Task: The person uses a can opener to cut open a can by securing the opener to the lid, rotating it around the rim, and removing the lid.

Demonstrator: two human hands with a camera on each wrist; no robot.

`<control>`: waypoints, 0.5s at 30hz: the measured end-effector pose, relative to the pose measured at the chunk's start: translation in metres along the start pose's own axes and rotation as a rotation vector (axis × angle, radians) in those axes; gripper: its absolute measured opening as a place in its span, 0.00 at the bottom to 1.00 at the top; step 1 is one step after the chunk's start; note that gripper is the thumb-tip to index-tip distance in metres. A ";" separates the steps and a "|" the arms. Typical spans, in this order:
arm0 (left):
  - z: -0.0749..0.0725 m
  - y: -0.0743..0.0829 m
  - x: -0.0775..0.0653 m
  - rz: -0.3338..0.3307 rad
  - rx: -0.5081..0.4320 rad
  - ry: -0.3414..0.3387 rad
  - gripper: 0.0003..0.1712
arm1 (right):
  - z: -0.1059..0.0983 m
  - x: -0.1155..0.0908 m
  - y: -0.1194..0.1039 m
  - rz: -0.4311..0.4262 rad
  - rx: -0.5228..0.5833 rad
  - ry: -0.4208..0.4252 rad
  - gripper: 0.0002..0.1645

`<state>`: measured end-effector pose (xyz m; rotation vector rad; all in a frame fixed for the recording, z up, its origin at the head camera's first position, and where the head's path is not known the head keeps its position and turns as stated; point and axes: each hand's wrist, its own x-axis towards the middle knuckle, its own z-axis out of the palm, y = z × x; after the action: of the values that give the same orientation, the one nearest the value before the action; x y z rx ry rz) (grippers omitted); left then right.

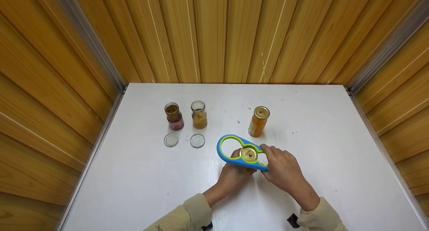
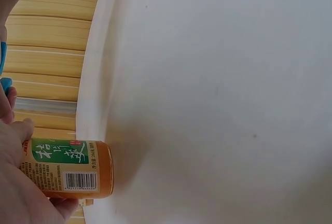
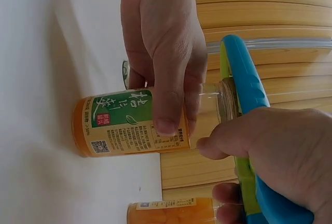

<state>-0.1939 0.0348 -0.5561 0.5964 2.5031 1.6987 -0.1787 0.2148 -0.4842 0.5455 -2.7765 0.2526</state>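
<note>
My left hand grips a glass jar of orange contents round its body. Its green and cream label shows in the left wrist view. A blue and lime-green jar opener with several openings lies over the top of this jar, and the gold lid shows inside its middle opening. My right hand holds the opener's right end, thumb on the near side and fingers on the far side. In the right wrist view the opener sits right at the lid's edge.
A second orange jar with a gold lid stands behind my hands. Farther left are two open jars, one dark and one pale yellow. Two lids lie in front of them on the white table. Wood-panel walls enclose it.
</note>
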 end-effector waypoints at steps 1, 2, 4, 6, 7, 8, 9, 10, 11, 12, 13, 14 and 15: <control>0.001 0.000 0.000 0.005 -0.001 0.004 0.38 | 0.000 0.000 -0.001 0.003 -0.006 -0.002 0.43; 0.001 0.000 0.000 0.009 -0.005 0.008 0.38 | 0.000 -0.001 -0.002 0.004 -0.014 -0.003 0.42; 0.002 -0.001 0.000 0.024 -0.008 0.016 0.37 | 0.000 -0.001 -0.004 0.009 -0.030 -0.002 0.41; 0.003 -0.001 -0.001 0.033 -0.008 0.026 0.36 | -0.001 -0.001 -0.006 0.015 -0.047 -0.003 0.40; 0.003 0.000 -0.001 0.037 -0.004 0.031 0.36 | -0.001 0.000 -0.007 0.021 -0.054 -0.007 0.40; 0.003 0.000 -0.002 0.037 0.000 0.036 0.36 | -0.002 0.000 -0.009 0.026 -0.062 -0.011 0.41; 0.003 0.000 -0.002 0.036 0.002 0.038 0.36 | -0.002 0.000 -0.010 0.036 -0.069 -0.017 0.41; 0.003 0.001 -0.003 0.034 0.005 0.041 0.36 | -0.003 0.000 -0.012 0.047 -0.074 -0.022 0.41; 0.004 0.001 -0.003 0.034 0.010 0.041 0.36 | -0.004 0.000 -0.014 0.059 -0.079 -0.028 0.42; 0.004 0.001 -0.003 0.039 0.017 0.043 0.36 | -0.004 0.000 -0.016 0.072 -0.086 -0.035 0.42; 0.004 0.001 -0.003 0.041 0.022 0.043 0.36 | -0.005 0.000 -0.019 0.087 -0.090 -0.043 0.42; 0.004 0.001 -0.003 0.043 0.024 0.046 0.36 | -0.006 0.000 -0.021 0.103 -0.093 -0.051 0.42; 0.004 0.001 -0.003 0.048 0.029 0.049 0.36 | -0.006 0.000 -0.023 0.118 -0.097 -0.059 0.42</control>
<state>-0.1898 0.0377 -0.5573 0.6293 2.5716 1.7158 -0.1674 0.1951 -0.4756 0.3712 -2.8643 0.1280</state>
